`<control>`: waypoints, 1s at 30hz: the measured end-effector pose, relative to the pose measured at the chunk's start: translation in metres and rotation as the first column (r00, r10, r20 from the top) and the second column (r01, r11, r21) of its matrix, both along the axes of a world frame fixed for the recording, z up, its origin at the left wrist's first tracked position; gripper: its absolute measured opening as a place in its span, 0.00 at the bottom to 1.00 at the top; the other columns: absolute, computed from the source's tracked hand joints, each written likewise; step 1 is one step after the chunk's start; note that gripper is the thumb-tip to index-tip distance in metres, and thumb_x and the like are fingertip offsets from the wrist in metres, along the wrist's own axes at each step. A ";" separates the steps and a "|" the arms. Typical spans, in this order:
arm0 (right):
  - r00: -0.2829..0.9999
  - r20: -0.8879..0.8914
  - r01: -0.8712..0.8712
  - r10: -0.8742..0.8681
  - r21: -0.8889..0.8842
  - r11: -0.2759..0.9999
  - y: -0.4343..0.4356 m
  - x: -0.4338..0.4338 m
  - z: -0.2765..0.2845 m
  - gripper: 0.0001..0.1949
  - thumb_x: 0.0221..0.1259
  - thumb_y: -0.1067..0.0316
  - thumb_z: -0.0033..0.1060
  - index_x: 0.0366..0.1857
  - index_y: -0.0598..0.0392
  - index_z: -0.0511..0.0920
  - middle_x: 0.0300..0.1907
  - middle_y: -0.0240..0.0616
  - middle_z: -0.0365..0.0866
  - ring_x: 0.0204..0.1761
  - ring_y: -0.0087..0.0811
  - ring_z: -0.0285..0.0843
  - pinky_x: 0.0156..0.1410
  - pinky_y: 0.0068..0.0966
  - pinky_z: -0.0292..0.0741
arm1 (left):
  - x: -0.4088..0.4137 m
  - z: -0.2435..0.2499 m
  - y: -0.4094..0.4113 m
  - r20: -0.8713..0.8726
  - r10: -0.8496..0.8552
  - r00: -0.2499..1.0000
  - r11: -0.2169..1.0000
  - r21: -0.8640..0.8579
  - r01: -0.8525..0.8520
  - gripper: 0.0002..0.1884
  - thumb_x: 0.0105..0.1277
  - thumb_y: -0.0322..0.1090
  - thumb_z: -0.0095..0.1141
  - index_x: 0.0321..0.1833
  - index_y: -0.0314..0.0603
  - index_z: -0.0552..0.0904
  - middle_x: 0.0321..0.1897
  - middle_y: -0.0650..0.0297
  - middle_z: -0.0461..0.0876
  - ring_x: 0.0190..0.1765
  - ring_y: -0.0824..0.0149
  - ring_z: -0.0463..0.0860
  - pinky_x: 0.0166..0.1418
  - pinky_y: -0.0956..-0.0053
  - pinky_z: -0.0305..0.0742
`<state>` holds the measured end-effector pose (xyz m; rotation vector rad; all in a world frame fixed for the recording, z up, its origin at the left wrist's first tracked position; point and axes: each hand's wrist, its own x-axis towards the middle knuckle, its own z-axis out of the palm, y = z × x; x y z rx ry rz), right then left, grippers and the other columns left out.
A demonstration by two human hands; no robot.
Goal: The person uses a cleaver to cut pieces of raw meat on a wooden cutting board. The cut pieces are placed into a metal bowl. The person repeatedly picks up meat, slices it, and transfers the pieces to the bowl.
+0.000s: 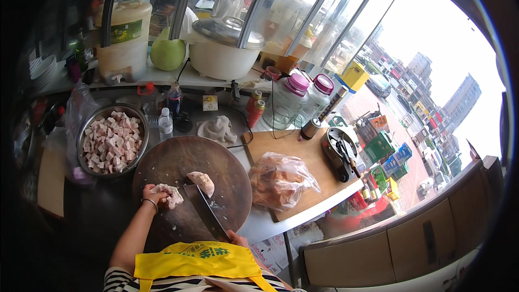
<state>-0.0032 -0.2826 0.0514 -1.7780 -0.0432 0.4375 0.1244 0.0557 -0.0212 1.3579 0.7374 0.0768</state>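
My left hand (152, 195) grips a pale, lumpy piece of meat (170, 197) over the left half of a round wooden chopping block (170, 154). In my right hand (238, 238), at the block's near edge, is the handle of a cleaver (206, 213). Its broad blade reaches up and left across the wood. A second piece of meat (202, 182) lies on the block, by the blade's far end. Small scraps are scattered on the wood around it. The cleaver's handle is mostly hidden by my fingers.
Left of the block stands a steel bowl (83, 163) heaped with meat cubes (114, 142). To the right, a plastic bag of orange-brown food (279, 180) rests on a wooden board (263, 142). Behind are a water bottle (165, 125), a cloth (218, 129), glass jars (288, 99) and a rice cooker (225, 59).
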 end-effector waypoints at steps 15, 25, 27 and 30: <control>0.995 0.079 -0.042 0.052 -0.120 0.992 0.001 -0.001 0.025 0.13 0.58 0.61 0.63 0.42 0.53 0.74 0.25 0.45 0.76 0.25 0.33 0.72 0.33 0.28 0.71 | -0.021 0.033 -0.025 0.011 0.120 0.993 0.976 -0.184 -0.116 0.30 0.38 0.15 0.61 0.42 0.49 0.62 0.34 0.56 0.75 0.27 0.54 0.83 0.22 0.60 0.81; 0.992 0.130 0.009 0.006 -0.115 0.993 0.004 -0.003 0.028 0.09 0.58 0.63 0.61 0.37 0.54 0.74 0.24 0.47 0.74 0.25 0.38 0.70 0.33 0.29 0.71 | -0.041 0.047 -0.052 -0.006 0.129 0.992 0.965 -0.230 -0.127 0.28 0.44 0.16 0.59 0.47 0.47 0.65 0.41 0.54 0.77 0.30 0.54 0.83 0.23 0.64 0.82; 0.994 0.107 0.006 0.005 -0.106 0.994 0.004 -0.004 0.033 0.09 0.58 0.64 0.60 0.37 0.54 0.74 0.24 0.47 0.73 0.24 0.38 0.69 0.33 0.29 0.71 | -0.045 0.044 -0.052 -0.056 0.081 0.995 0.958 -0.270 -0.093 0.28 0.44 0.17 0.58 0.50 0.45 0.67 0.42 0.54 0.78 0.30 0.55 0.84 0.23 0.66 0.82; 0.993 0.118 -0.008 0.021 -0.115 0.993 0.004 -0.004 0.034 0.10 0.58 0.63 0.60 0.38 0.54 0.74 0.23 0.46 0.73 0.24 0.37 0.66 0.33 0.28 0.70 | -0.054 0.051 -0.050 -0.088 -0.002 0.996 0.948 -0.318 -0.026 0.26 0.46 0.18 0.56 0.51 0.43 0.70 0.41 0.55 0.80 0.30 0.57 0.84 0.23 0.69 0.82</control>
